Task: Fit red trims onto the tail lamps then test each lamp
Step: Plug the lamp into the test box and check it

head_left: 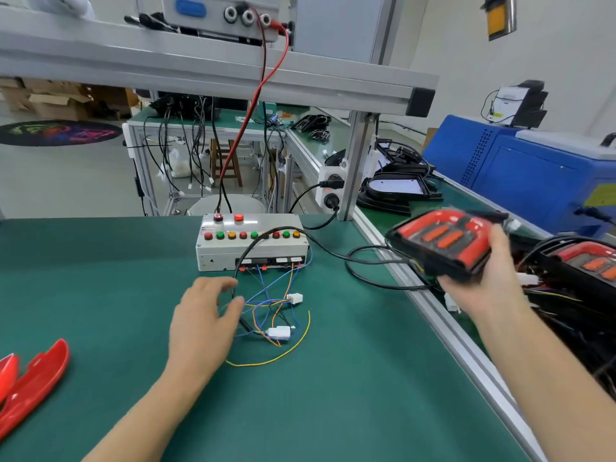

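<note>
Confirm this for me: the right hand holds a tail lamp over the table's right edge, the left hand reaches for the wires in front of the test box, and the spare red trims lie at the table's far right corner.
One detail is wrong. The red trims lie at the table's near left edge, as the head view shows. The rest stands: the right hand holds the tail lamp, and the left hand reaches for the wires before the test box.

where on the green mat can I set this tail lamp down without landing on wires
The mat is bare left of the test box, between it and the red trims. The near stretch between both forearms is also free. Crowded: the loose wires and connectors below the box, beside the left hand.
</note>
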